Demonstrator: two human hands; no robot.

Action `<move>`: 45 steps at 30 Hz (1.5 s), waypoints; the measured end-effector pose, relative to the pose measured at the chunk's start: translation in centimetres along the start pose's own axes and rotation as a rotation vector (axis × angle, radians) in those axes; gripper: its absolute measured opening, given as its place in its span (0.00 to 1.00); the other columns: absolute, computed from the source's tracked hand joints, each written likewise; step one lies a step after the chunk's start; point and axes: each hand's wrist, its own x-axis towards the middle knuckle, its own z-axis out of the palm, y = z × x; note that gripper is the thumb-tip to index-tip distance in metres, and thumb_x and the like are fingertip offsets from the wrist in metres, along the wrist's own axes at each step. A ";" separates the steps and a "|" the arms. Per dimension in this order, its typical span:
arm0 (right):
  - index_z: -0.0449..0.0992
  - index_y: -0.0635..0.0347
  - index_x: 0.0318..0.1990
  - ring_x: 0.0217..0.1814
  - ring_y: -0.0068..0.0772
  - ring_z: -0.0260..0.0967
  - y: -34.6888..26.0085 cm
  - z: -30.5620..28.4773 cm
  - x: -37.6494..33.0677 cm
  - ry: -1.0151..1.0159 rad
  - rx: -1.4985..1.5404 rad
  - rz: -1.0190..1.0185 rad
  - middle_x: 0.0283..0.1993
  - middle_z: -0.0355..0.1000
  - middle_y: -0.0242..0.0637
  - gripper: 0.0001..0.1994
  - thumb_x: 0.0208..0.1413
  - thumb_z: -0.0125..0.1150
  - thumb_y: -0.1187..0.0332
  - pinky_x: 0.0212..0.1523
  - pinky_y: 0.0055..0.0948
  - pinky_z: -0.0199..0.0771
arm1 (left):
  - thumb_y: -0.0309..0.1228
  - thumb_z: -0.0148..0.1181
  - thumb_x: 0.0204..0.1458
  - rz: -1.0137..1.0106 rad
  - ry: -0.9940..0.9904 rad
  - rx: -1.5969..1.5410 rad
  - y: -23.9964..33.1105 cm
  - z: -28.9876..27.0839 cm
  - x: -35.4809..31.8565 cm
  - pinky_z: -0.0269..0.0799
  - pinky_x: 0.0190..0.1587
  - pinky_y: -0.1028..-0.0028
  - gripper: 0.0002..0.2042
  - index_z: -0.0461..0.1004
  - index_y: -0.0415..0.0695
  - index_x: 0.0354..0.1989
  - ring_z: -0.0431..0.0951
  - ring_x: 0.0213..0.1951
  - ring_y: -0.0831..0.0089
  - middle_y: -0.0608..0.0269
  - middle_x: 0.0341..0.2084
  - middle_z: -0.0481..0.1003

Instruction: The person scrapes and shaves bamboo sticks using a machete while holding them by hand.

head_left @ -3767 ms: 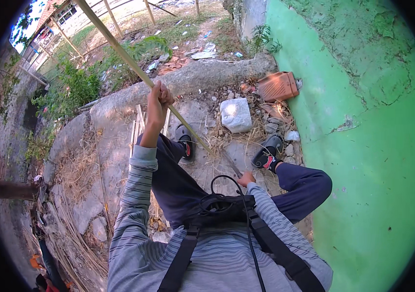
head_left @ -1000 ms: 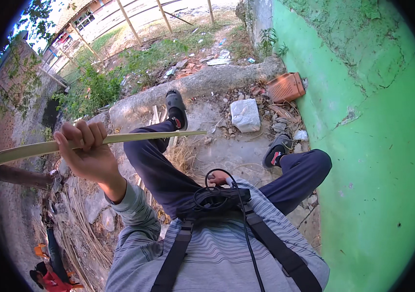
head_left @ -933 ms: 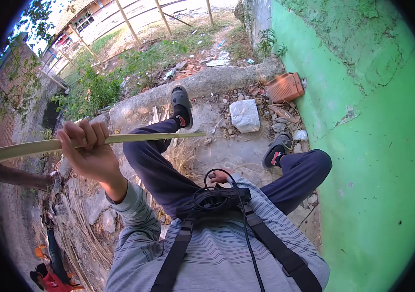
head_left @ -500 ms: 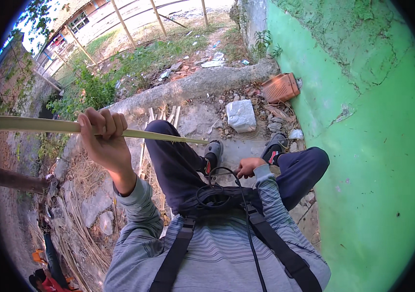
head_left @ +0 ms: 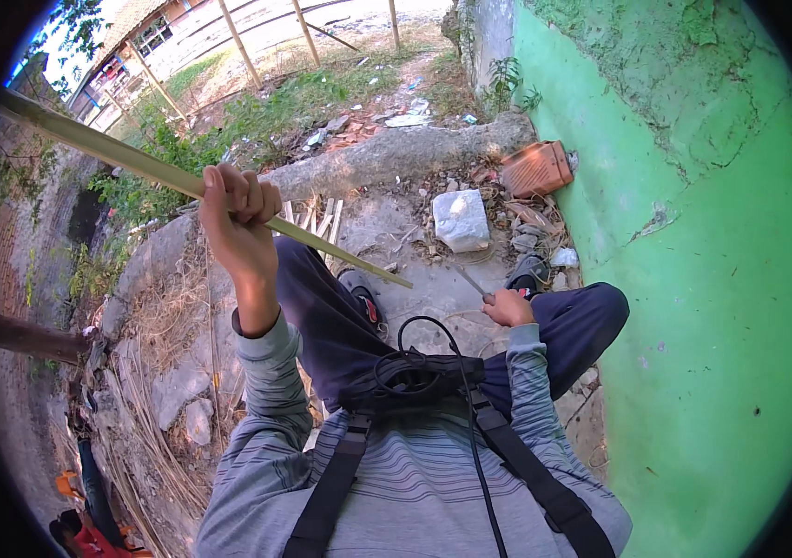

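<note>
My left hand (head_left: pixel 236 219), raised at the left, is closed around a long pale green bamboo strip (head_left: pixel 126 156). The strip slants from the upper left down to a tip between my knees, above the ground near my left shoe (head_left: pixel 365 299). Low beside my right knee, my right hand (head_left: pixel 509 308) grips a knife (head_left: pixel 472 282) by its handle. Its thin grey blade points up and left, apart from the strip. The handle is mostly hidden in the fingers.
A white block (head_left: pixel 460 221) lies ahead of my feet, with an orange perforated brick (head_left: pixel 536 168) beyond it. A green wall (head_left: pixel 703 316) rises close on the right. Split bamboo strips (head_left: pixel 326 223) lie past my left knee. A person (head_left: pixel 99 535) is at lower left.
My left hand has shifted right and the strip now tilts more steeply, its left end higher. My right hand has moved slightly right, and the knife blade has come into view. My left shoe has moved left.
</note>
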 end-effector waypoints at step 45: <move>0.73 0.66 0.55 0.20 0.16 0.67 -12.4 2.1 8.0 0.217 1.204 -0.160 0.34 0.77 0.33 0.24 0.51 0.76 0.73 0.19 0.21 0.64 | 0.72 0.41 0.61 -0.912 0.046 0.257 -34.4 -13.7 -1.7 0.69 0.60 0.54 0.46 0.57 0.41 0.71 0.73 0.59 0.58 0.49 0.61 0.69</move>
